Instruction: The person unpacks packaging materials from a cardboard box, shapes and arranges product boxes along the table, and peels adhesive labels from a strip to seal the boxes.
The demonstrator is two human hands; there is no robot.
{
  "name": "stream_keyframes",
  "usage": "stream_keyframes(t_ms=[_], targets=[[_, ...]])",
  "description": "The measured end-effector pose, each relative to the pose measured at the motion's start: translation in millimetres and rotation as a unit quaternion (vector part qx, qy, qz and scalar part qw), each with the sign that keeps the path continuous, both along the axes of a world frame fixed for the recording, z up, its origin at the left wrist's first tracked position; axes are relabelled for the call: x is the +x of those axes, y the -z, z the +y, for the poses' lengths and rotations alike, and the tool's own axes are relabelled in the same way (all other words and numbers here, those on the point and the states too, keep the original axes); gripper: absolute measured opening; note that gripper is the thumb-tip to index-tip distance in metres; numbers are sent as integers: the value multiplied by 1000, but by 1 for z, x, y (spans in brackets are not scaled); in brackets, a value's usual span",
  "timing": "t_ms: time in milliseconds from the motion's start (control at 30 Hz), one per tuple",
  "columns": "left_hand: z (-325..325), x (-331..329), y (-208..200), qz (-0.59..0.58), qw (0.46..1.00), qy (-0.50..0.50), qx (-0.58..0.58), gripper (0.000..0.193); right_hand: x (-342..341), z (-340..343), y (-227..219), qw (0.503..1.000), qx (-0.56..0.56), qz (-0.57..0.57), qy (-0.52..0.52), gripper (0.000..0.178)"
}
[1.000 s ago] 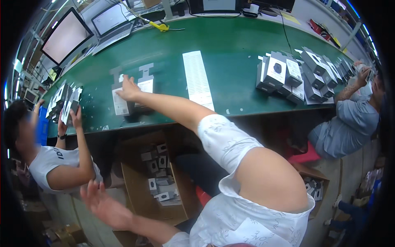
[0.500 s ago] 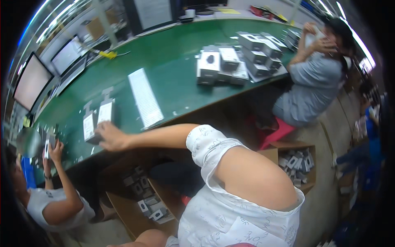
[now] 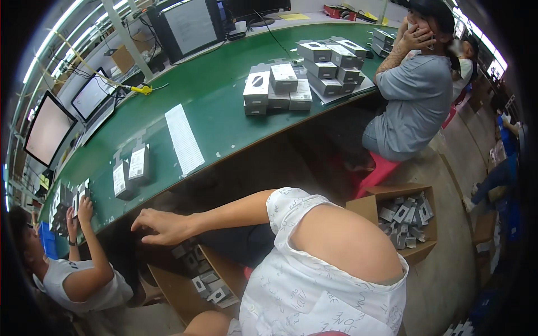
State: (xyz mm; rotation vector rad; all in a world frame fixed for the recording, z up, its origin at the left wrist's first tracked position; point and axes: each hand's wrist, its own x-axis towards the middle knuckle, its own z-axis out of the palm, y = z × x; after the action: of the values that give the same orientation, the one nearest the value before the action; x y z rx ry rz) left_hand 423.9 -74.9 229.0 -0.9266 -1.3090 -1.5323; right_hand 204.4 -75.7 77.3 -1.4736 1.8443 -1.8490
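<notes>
My right hand [image 3: 163,227] is stretched out past the near table edge at the left. Its fingers are loosely apart with nothing in them. Two white-and-grey boxes with raised end flaps, a left one [image 3: 120,180] and a right one [image 3: 139,163], stand side by side on the green table just beyond it. A long white sheet of printed labels [image 3: 185,140] lies to their right. Under the hand, an open cardboard carton [image 3: 221,269] holds several small grey-and-white pieces [image 3: 217,294]. My left hand is out of view.
Stacked grey-and-white boxes [image 3: 322,70] fill the table's right part. A co-worker [image 3: 412,106] sits there on a pink stool [image 3: 375,173]; another co-worker [image 3: 84,274] handles boxes at the left. A second carton [image 3: 420,249] stands on the floor. Screens [image 3: 50,129] line the back.
My right hand has come off the two boxes and drawn back toward me, below the table edge. The boxes stay on the table. The whole view has shifted slightly.
</notes>
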Motion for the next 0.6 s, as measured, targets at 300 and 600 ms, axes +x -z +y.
stream_keyframes(t_ms=[300,600], targets=[[-31,18,-22,293,956,30,6,44,34,10,-77,964,-119,-22,238,25],[19,74,-25,-4,849,-513,128,22,125,-35,-74,956,-215,-50,-193,31]])
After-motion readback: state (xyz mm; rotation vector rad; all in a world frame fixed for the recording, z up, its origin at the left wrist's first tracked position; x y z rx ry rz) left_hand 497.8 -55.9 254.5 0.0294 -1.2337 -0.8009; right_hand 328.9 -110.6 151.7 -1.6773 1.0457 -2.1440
